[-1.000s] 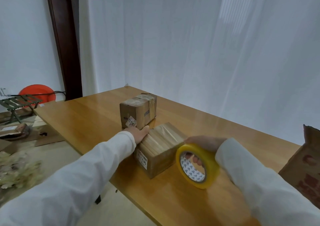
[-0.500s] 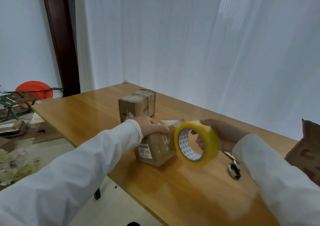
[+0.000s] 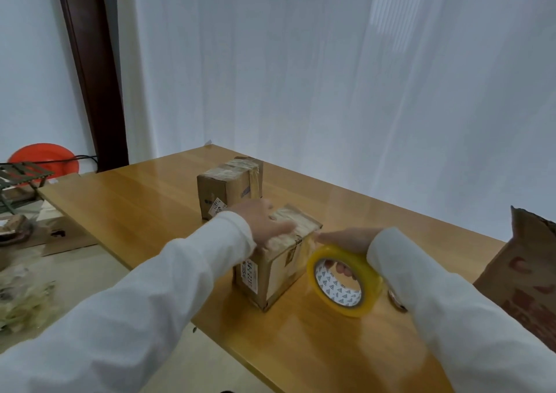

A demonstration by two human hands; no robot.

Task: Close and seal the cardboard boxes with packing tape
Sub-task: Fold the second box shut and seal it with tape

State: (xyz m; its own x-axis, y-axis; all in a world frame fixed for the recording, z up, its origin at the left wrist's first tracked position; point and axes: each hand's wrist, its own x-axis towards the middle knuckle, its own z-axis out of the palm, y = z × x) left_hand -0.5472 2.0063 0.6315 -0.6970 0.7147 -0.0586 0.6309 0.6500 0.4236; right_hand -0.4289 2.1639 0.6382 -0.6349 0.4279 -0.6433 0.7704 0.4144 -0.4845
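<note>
Right hand [image 3: 346,239] has the yellow tape roll [image 3: 343,281] gripped, fingers hooked through its core, just right of the near box [image 3: 270,269] on the table [image 3: 144,200]. Left hand [image 3: 264,224] lies flat on that box's top, fingers straight. Second box [image 3: 228,185] sits just behind it.

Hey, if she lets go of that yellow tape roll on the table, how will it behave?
The tape roll stands on its round edge, gripped by the right hand, so it would probably roll or topple flat on the glossy table. Its hollow middle suggests it is light. It keeps its ring shape in the grip, so it is likely stiff.
</note>
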